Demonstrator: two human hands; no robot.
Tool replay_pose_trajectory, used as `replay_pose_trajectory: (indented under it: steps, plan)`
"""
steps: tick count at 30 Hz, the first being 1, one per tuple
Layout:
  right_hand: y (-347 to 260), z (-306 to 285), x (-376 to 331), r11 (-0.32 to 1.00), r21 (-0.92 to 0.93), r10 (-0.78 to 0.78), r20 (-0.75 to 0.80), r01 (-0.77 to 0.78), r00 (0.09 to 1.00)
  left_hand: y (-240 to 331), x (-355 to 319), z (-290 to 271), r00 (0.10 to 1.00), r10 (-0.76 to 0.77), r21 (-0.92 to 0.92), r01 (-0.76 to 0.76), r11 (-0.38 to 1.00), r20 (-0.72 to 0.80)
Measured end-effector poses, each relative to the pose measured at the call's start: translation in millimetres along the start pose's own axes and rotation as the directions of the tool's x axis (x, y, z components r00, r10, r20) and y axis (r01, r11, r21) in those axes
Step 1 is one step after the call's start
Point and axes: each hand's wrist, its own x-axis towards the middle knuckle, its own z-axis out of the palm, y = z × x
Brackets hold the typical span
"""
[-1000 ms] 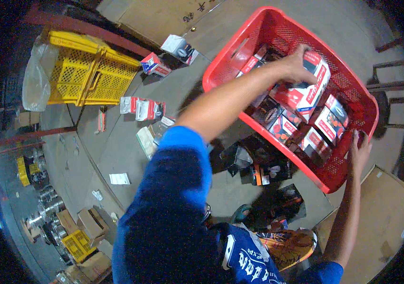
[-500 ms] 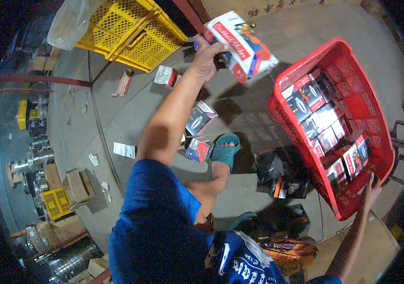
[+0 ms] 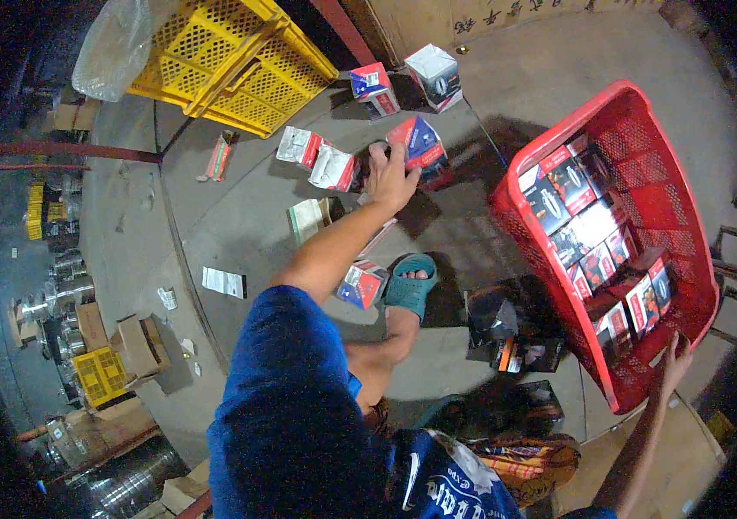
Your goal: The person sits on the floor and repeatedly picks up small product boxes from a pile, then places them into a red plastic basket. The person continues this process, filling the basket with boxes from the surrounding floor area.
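Observation:
On the floor ahead, my left hand [image 3: 390,180] has its fingers apart, beside the left side of a red and blue carton [image 3: 420,145]; its thumb is close to or touching that carton, and the fingertips are partly lost in dark shadow. To its left lie two white and red cartons, one nearer [image 3: 334,167] and one farther [image 3: 300,145]. My right hand [image 3: 671,370] grips the near right rim of a large red plastic basket [image 3: 544,290]. Inside the basket, several black, white and red cartons [image 3: 569,182] are packed in rows, pictured with shakers.
Two cartons, one red and blue [image 3: 374,89] and one white [image 3: 434,76], stand beyond. Yellow crates [image 3: 252,78] are at the far left. A red and blue carton [image 3: 362,285] lies beside my sandalled foot [image 3: 411,281]. Dark cartons [image 3: 526,350] sit left of the basket.
My left hand has come down to the floor from holding a carton up high, and the red and blue carton now stands beside it. The right hand stays at the basket rim.

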Motion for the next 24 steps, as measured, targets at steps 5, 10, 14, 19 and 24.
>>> replay_pose_trajectory:
  steps: [5,10,14,19,24]
  plan:
    - [-11,-7,-7,0.993,0.024,0.118,0.011,-0.118,0.993,-1,22,-40,0.899,0.244,0.128,-0.308,0.943,0.365]
    - [11,-8,-9,0.974,-0.219,-0.045,0.022,0.049,0.999,-26,173,-46,0.959,0.259,0.225,-0.278,0.934,0.114]
    - [34,-13,-13,0.996,0.087,-0.039,0.091,0.031,0.995,-78,243,-14,0.952,0.191,0.459,-0.283,0.842,0.238]
    - [34,-23,-20,0.967,-0.190,-0.159,0.081,0.171,0.984,-99,241,15,0.939,0.175,0.457,-0.299,0.838,0.296]
    - [19,-27,-20,0.982,-0.074,-0.170,0.048,0.173,0.984,-87,228,-3,0.940,0.078,0.474,-0.238,0.848,0.332]
